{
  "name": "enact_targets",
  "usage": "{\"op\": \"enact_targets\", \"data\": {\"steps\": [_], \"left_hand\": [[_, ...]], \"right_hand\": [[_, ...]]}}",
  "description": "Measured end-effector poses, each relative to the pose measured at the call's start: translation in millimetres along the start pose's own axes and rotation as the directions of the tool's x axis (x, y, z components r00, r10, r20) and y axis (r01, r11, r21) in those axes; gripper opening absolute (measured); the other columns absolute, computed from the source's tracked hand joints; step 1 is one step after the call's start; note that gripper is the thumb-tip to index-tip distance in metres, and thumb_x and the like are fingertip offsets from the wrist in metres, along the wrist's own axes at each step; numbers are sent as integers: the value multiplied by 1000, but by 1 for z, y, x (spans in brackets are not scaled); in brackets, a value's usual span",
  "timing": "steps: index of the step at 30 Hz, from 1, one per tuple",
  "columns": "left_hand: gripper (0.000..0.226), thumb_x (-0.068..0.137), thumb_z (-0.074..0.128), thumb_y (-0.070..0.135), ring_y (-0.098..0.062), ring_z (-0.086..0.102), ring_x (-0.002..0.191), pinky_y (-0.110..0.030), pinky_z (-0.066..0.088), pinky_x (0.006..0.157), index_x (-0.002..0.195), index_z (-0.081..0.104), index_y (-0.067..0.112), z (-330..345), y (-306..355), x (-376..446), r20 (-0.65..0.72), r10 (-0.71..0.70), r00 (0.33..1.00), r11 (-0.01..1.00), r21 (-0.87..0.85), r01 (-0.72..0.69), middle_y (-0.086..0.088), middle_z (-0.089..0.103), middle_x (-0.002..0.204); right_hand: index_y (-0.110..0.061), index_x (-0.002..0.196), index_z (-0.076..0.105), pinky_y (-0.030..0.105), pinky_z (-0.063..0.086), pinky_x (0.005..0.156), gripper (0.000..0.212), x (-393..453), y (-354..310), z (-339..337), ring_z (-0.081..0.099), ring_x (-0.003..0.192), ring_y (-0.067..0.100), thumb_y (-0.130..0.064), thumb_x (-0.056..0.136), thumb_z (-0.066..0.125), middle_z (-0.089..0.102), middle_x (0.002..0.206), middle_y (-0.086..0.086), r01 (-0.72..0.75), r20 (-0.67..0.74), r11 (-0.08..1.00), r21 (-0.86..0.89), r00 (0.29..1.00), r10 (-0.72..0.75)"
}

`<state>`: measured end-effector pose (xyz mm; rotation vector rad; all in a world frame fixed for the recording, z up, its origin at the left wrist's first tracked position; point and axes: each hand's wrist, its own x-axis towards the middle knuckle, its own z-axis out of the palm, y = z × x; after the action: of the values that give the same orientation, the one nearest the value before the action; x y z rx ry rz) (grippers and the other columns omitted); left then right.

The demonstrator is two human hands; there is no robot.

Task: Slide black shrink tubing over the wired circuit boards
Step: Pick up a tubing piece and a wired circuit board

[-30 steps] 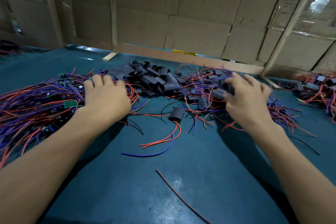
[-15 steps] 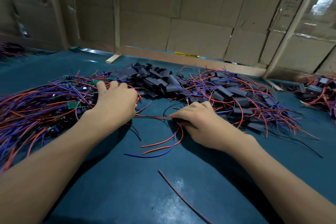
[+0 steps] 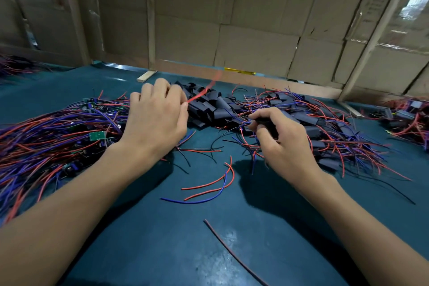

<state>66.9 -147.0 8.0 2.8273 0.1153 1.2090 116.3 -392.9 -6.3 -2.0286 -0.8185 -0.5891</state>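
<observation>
— Black sleeving is what matters here: the right hand (image 3: 282, 144), right of centre in the frame, has its fingers curled round one piece of shrink tubing (image 3: 267, 123), pinched near the fingertips. How do you think it handles?

— Light and soft, I'd judge. It looks thin-walled and flattened, so it will likely squash shut if squeezed across its faces. Better to hold it by the edges, near one end, so the mouth stays open.

— And the left hand (image 3: 155, 118)?

— Fingers curled, gripping a red wire (image 3: 202, 94) that streaks up and to the right, blurred. Whether a board hangs under the palm I cannot tell; it's hidden.

— Where are the boards?

— Upper left of centre, in the wire heap: one green circuit board (image 3: 97, 136) shows just beside the left wrist. Small and stiff, with limp leads; I'd take it by the board edges, not drag it by the wires, since the joints may be fragile.

— Which way does the held tubing point?

— Only a short dark stretch shows between the fingers, so its long axis is unclear. The loose pile of tubing (image 3: 209, 107), between the hands toward the top, lies every which way.

— The sleeved ones?

— Heaped at centre right (image 3: 329, 127), wires trailing out.
</observation>
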Motion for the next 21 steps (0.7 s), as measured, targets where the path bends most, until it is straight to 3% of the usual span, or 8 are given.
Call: {"op": "enact_targets", "data": {"steps": [2, 5, 8, 10, 14, 17, 19, 21], "left_hand": [[15, 99, 53, 24, -36, 54, 90, -51, 39, 77, 104, 59, 11, -4, 1, 1, -66, 81, 995, 992, -94, -87, -10, 60, 99], [15, 102, 54, 18, -37, 58, 84, -54, 44, 73, 103, 64, 7, -10, 4, 2, -172, 296, 940, 921, -209, -329, -10, 63, 94], [21, 105, 53, 19, -34, 57, 79, -51, 45, 69, 102, 68, 4, -11, 14, 0, -214, 491, 844, 823, -203, -531, -9, 65, 93], [20, 104, 55, 17, -34, 58, 80, -50, 47, 71, 103, 68, 2, -8, 21, -4, -206, 535, 819, 780, -252, -573, -11, 64, 95], [18, 100, 58, 10, -28, 60, 86, -37, 50, 80, 113, 64, 0, -2, 30, -11, -111, 493, 863, 755, -438, -488, -11, 61, 99], [27, 100, 59, 30, -17, 62, 91, -39, 52, 83, 119, 61, 11, 1, 27, -12, 20, 391, 920, 781, -537, -320, -1, 64, 104], [35, 99, 53, 44, -12, 63, 95, -38, 51, 85, 117, 63, 15, 2, 21, -10, 115, 362, 925, 780, -580, -233, 4, 66, 105], [38, 98, 53, 46, -9, 62, 96, -30, 50, 87, 114, 67, 14, 3, 17, -8, 131, 379, 916, 751, -621, -222, 5, 67, 104]], "right_hand": [[-22, 100, 66, 29, 49, 67, 22, 0, -3, 0, 61, 73, 15, -16, 86, 50, 70, 83, -8, -68, 7, 995, 71, 998, 68], [-27, 100, 71, 27, 50, 64, 15, 1, -8, 1, 61, 66, 13, -24, 88, 61, 71, 78, 4, -161, 63, 961, 223, 987, 151], [-32, 103, 76, 27, 52, 66, 22, 2, -15, 5, 60, 65, 12, -40, 82, 76, 70, 74, 6, -255, 183, 854, 454, 964, 191], [-26, 104, 78, 24, 51, 64, 23, 3, -19, 7, 60, 64, 14, -36, 83, 78, 70, 72, 3, -286, 215, 774, 564, 956, 197], [-14, 91, 80, 23, 46, 61, 14, 8, -23, 7, 54, 64, 20, -24, 90, 71, 71, 76, 8, -261, 152, 663, 702, 964, 218], [-13, 86, 81, 22, 45, 60, 16, 11, -23, 1, 53, 68, 21, -27, 87, 73, 73, 83, 8, -271, 132, 591, 760, 954, 268], [-12, 87, 80, 22, 47, 61, 17, 12, -21, -3, 52, 64, 18, -26, 86, 71, 73, 82, 8, -281, 134, 556, 782, 947, 291], [-9, 90, 79, 22, 48, 62, 18, 12, -19, -5, 51, 60, 18, -24, 87, 68, 72, 81, 9, -300, 137, 535, 790, 937, 322]]}}
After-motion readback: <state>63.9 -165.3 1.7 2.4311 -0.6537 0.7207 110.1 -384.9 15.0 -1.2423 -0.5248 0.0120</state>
